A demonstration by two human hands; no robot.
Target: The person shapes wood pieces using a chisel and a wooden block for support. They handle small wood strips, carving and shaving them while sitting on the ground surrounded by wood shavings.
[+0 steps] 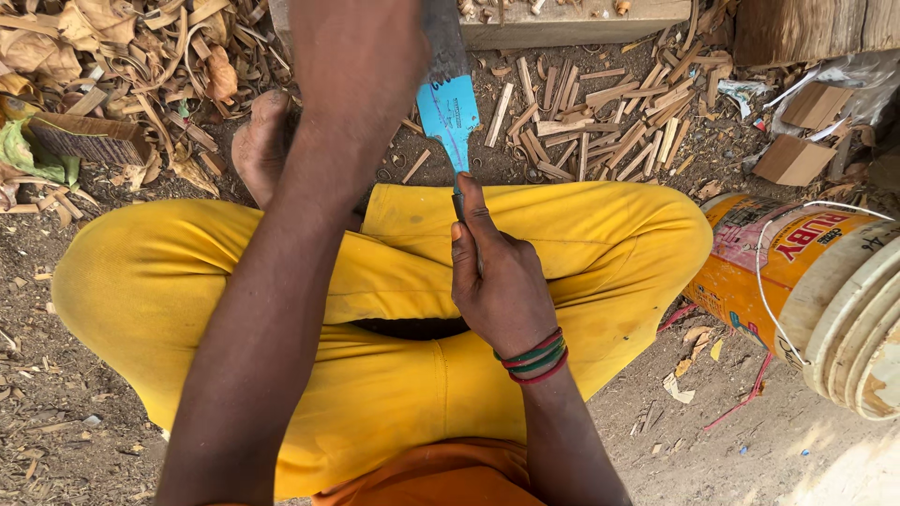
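Blade [448,112], blue-wrapped, juts forward from the right hand [497,281] clenched on its handle; left hand is out of view past the forearm. A slip could nick the yellow trousers [600,234] just below.

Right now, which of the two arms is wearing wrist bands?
The right hand, gripping the blue-patched blade's handle, has red and green bands at its wrist. The left arm, reaching forward, shows none; its hand is out of frame.
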